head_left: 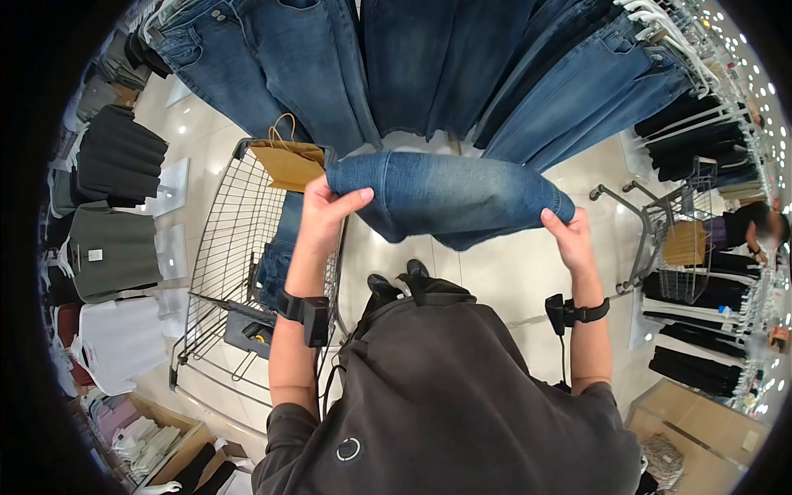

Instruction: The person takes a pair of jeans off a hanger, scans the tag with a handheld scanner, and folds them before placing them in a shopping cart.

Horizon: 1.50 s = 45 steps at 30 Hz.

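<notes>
A pair of blue jeans [462, 198], faded in the middle, is stretched sideways in front of my body, folded over on itself. My left hand [326, 206] grips its left end, thumb on top and fingers hidden underneath. At the other end, my right hand [568, 229] pinches the corner with the thumb above. The denim hangs in the air over the floor and sags a little between both hands. Beside my left forearm stands a wire shopping cart [216, 227] with more folded jeans [279, 256] inside.
Hanging jeans [305, 74] line the rack ahead. A brown paper bag [290, 165] sits at the cart's far end. To the right are a second cart [681, 210] and another person [747, 231]. Shirts [115, 247] hang at left; a cardboard box [701, 437] stands at lower right.
</notes>
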### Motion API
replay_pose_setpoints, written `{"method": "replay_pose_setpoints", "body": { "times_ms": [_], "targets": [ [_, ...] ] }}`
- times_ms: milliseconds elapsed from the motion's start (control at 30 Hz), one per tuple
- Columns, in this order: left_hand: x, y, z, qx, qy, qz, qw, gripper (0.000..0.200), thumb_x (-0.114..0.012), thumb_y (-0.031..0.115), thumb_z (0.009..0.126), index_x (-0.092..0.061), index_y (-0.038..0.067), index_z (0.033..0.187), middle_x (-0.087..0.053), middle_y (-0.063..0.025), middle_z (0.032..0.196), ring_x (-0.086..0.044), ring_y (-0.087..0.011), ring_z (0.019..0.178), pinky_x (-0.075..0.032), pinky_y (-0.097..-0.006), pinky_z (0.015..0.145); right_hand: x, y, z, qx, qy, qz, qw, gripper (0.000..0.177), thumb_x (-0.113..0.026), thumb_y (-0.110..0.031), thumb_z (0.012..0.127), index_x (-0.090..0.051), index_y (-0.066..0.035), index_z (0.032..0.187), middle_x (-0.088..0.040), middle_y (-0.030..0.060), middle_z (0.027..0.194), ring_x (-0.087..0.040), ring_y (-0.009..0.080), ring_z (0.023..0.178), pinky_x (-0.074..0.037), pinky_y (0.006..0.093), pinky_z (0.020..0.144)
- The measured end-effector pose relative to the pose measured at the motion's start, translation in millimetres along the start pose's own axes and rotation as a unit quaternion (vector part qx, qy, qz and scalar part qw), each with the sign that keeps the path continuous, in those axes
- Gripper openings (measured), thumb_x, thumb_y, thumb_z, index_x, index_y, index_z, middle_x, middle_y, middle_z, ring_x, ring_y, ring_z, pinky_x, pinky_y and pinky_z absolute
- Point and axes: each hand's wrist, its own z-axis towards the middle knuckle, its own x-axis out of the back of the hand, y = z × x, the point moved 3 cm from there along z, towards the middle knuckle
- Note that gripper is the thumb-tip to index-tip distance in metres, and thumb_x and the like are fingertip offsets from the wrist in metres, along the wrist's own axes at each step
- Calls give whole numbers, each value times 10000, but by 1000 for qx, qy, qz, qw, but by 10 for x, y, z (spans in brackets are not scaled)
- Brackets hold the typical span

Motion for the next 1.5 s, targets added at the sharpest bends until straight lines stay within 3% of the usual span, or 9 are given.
{"method": "replay_pose_setpoints", "body": {
  "times_ms": [233,467,667,767,933,1033,1133,1367,1500],
  "targets": [
    [-224,1027,375,-184,-47,213,958,193,-726,75,817,-680,-36,968,-684,-45,908,-626,-108,842,-501,-247,773,127,-855,329,214,56,-150,964,189,-694,-101,849,-682,42,971,-681,31,837,-598,99,790,-464,259,734],
    [-566,1845,612,-431,75,353,827,180,-739,149,795,-712,6,902,-693,-78,799,-649,-139,727,-491,-252,662,235,-1676,661,490,276,-376,736,178,-726,-90,817,-695,6,963,-678,40,780,-569,79,678,-446,239,629],
    [-1000,2309,321,-544,154,499,657,185,-704,141,798,-719,45,954,-601,-151,1149,-551,-234,1065,-407,-310,898,442,-2004,955,429,316,-195,824,331,-711,-239,862,-662,-9,1095,-639,51,1003,-551,77,860,-404,192,728],
    [-1083,2406,367,-506,81,345,786,193,-696,144,804,-708,20,952,-687,-128,899,-640,-203,827,-472,-275,766,492,-1979,1181,369,190,-6,910,355,-628,-209,928,-598,27,1191,-633,70,1124,-571,116,998,-417,237,890],
    [-1222,2470,314,-539,97,383,744,295,-693,222,806,-607,-48,726,-587,-217,650,-589,-365,600,-452,-386,559,732,-1806,1595,270,130,148,942,274,-593,-206,947,-611,21,1100,-646,69,1056,-610,135,930,-483,271,815],
    [-1271,2449,336,-632,71,345,690,268,-701,183,786,-598,-49,701,-576,-233,680,-583,-381,651,-443,-406,585,727,-1784,1614,256,122,166,944,299,-602,-235,940,-581,3,1120,-642,76,1058,-619,162,934,-498,305,818],
    [-1240,2383,263,-500,41,337,797,240,-701,161,784,-602,-44,707,-586,-238,709,-590,-380,699,-447,-426,620,715,-1725,1534,231,104,206,945,321,-597,-249,941,-565,-3,1144,-636,89,1085,-618,179,957,-496,329,838],
    [-1253,2071,325,-605,41,331,723,280,-767,248,723,-674,-16,728,-636,-166,765,-611,-312,679,-486,-361,610,843,-1451,1474,203,117,243,941,353,-542,-281,967,-544,-3,1183,-620,108,1162,-596,223,1062,-447,382,953],
    [-1317,2050,240,-510,-107,287,804,269,-771,237,707,-682,-17,695,-668,-130,836,-636,-294,728,-494,-321,643,782,-1352,1371,156,68,310,936,461,-478,-317,989,-464,25,1298,-525,149,1303,-492,253,1213,-347,405,1061]
  ]
}}
